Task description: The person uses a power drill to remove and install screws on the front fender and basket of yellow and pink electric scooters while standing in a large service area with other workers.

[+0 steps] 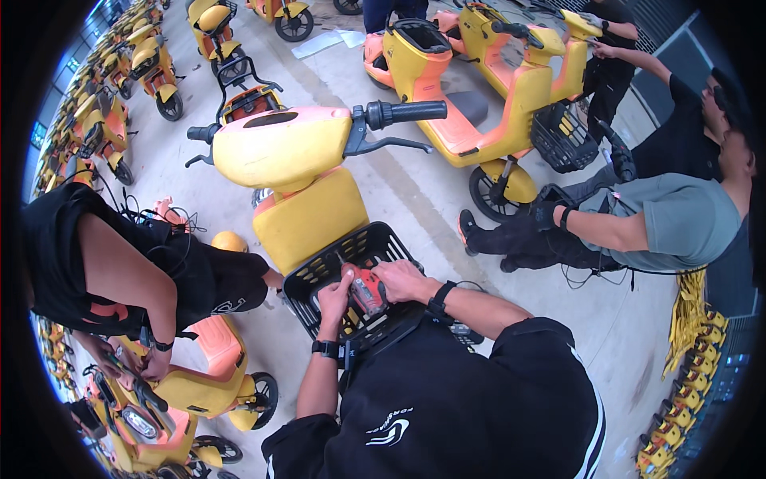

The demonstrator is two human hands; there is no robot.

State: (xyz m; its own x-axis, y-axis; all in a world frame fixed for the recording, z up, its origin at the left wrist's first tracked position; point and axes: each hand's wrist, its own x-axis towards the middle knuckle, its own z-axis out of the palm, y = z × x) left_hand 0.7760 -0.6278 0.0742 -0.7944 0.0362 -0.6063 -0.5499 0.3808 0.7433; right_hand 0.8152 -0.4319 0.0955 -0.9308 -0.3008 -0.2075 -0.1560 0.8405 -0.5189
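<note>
A red cordless drill (369,292) is held low, over the opening of the black basket (408,246) on the front of a yellow scooter. My left hand (333,298) is closed on the drill's left side, the thumb lying on top near its front end. From the other side my right hand (403,281) grips the drill with bent fingers, which are partly hidden. The drill's thin tip points toward the scooter's yellow front panel (311,223). Above that panel are the rounded yellow headpiece (283,152) and the black handlebar grip (405,112).
To the left, a person in black (159,255) bends over another scooter (199,387). On the right, a person in a grey-green shirt (678,219) stands near a yellow-orange scooter (487,120) with a front basket. Rows of scooters line the far left and lower right.
</note>
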